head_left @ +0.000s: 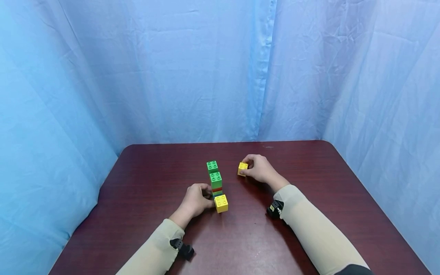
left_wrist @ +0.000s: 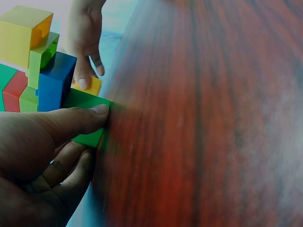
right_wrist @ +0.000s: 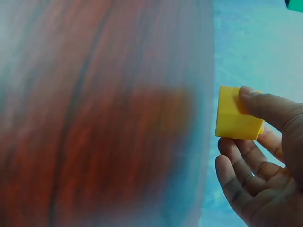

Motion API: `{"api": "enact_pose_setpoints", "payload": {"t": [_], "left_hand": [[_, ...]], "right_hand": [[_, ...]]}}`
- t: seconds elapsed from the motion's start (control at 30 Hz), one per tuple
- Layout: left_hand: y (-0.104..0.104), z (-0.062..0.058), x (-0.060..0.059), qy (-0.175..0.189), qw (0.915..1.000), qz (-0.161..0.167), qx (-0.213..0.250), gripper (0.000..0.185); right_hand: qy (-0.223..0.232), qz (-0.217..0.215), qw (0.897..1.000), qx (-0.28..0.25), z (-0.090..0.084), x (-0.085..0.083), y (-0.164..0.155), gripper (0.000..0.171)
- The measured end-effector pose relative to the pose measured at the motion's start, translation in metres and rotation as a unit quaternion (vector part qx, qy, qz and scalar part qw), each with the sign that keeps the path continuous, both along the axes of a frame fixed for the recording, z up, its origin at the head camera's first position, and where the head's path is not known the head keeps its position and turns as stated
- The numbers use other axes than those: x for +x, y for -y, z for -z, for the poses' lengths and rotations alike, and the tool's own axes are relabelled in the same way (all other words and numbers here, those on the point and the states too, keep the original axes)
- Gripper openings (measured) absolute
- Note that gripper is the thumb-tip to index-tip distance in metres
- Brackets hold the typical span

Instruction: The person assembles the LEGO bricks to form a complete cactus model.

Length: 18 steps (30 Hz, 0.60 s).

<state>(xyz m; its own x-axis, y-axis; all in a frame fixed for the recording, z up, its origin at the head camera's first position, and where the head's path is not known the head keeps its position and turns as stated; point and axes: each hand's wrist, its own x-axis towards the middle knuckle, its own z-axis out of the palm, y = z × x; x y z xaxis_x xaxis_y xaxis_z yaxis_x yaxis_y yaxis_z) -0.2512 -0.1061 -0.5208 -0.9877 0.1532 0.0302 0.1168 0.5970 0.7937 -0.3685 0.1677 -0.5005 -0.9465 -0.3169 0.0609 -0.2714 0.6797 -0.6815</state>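
Near the middle of the table stands a stacked brick structure, its parts joined. In the left wrist view it shows a blue brick (left_wrist: pixel 56 87), a light green brick (left_wrist: pixel 38 61), a yellow brick (left_wrist: pixel 16 40) and a red brick (left_wrist: pixel 14 92). My left hand (head_left: pixel 195 200) pinches a green brick (left_wrist: pixel 85 99) at the base, thumb on one face and fingers curled on the other. To the structure's right, my right hand (head_left: pixel 262 168) holds a small yellow brick (right_wrist: pixel 236 124) between thumb and fingers. It is apart from the structure.
A dark red wood-grain table (head_left: pixel 154 164) has rounded far corners. Light blue curtains (head_left: pixel 182 76) hang behind it and along both sides. Black wrist cameras (head_left: pixel 275 209) sit on both beige sleeves (head_left: pixel 313 225).
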Motion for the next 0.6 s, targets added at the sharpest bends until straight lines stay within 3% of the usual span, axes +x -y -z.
{"api": "enact_pose_setpoints", "payload": {"t": [0.6], "left_hand": [[-0.001,-0.002,-0.001,-0.008,0.9999,0.003,0.004,0.026]], "right_hand": [[-0.094,-0.049,0.993,-0.060,-0.049,0.034,0.024,0.033]]}}
